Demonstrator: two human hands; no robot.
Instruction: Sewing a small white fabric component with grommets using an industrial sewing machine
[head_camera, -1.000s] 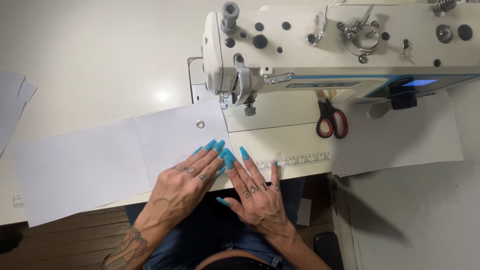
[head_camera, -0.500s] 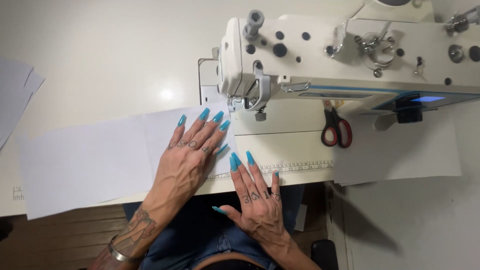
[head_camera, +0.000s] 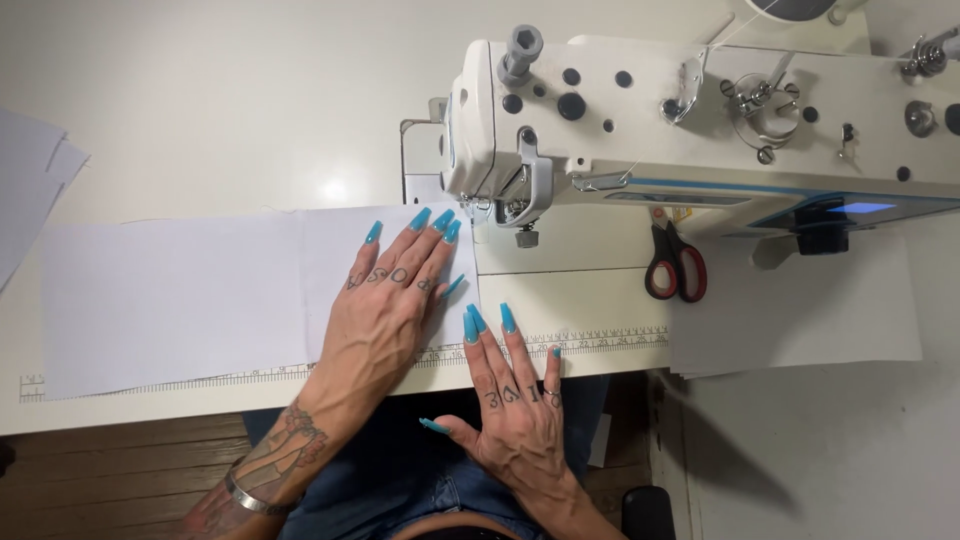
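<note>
My left hand (head_camera: 385, 300) lies flat, fingers spread, on the right end of a long white fabric piece (head_camera: 180, 295), fingertips close to the presser foot (head_camera: 522, 236) of a white sewing machine (head_camera: 700, 110). My right hand (head_camera: 515, 400) rests flat at the table's front edge, its fingertips on the ruler strip (head_camera: 590, 343) just right of the fabric's corner. Both hands have long turquoise nails and hold nothing.
Red-handled scissors (head_camera: 676, 270) lie under the machine arm. A white fabric stack (head_camera: 800, 320) sits at the right, more white pieces (head_camera: 30, 190) at the far left. The table's front edge (head_camera: 120, 412) runs above a wooden floor and my lap.
My left hand has slid the fabric's right end further right toward the presser foot. My right hand stays at the front edge. The camera view has shifted so the machine sits further right.
</note>
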